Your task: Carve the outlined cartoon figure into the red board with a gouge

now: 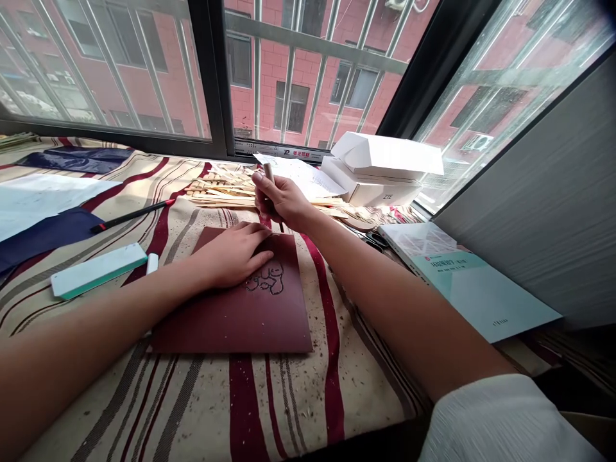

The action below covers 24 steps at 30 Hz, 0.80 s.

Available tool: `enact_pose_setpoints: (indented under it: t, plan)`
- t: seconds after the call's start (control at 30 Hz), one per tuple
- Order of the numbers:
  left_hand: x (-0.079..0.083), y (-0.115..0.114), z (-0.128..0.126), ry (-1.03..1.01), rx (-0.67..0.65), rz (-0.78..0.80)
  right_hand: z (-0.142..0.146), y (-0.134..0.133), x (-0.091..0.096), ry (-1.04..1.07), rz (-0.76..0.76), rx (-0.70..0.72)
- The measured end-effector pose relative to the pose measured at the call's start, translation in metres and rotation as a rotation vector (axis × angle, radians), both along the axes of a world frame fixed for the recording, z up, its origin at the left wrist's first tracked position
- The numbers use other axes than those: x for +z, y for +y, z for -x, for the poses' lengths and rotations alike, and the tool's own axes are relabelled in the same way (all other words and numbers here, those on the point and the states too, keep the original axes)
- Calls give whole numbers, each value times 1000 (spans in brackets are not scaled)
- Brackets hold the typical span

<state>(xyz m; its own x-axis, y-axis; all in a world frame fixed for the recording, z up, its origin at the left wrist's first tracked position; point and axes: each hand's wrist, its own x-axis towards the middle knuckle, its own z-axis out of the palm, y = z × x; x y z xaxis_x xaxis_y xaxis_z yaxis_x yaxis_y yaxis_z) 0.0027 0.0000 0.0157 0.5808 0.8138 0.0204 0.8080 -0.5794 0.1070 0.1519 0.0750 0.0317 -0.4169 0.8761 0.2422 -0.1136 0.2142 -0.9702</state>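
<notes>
On one board (269, 327), my left hand (235, 253) lies flat; my right hand (283, 200), thumb uppermost, clasps one tool (268, 171).

Matt maroon board (231, 327) on woven striped cloth (212, 410), pale bare wood strips (216, 186) behind.

From here the board's face looks smooth and dull, broken by rough, dark, grooved-looking lines (275, 289); the tool handle (268, 171) looks like plain, unvarnished wood. The cloth is soft and matt, gritty with pale crumbs. Farther back I see matt white paper (298, 174) and a white box (385, 192) of smooth card. The book (495, 298) has a smooth paper cover with a faint sheen. Leftward, the white-and-green case (99, 271) looks like smooth plastic, as does the pen (132, 215); the navy sheet (72, 160) is creased and slightly shiny. Past hazy glass (505, 58), the bars (308, 43) look like pale metal.
</notes>
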Motion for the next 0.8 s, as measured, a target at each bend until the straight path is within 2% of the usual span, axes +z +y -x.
enact_pose_setpoints:
  t: [0.1,0.27,0.5,0.67,0.8]
  plan:
    - [-4,1,5,-60,-1,42,1,0,-2,2,-30,28]
    - [-2,7,14,-63,-50,90,2,-1,-1,18,30,107]
    - [-5,4,13,-69,-46,64,8,-6,0,62,75,-11]
    - [-6,5,14,-59,-44,75,10,-6,-2,46,54,11]
    - [-7,7,15,-48,-51,73,11,-4,-7,3,-25,86]
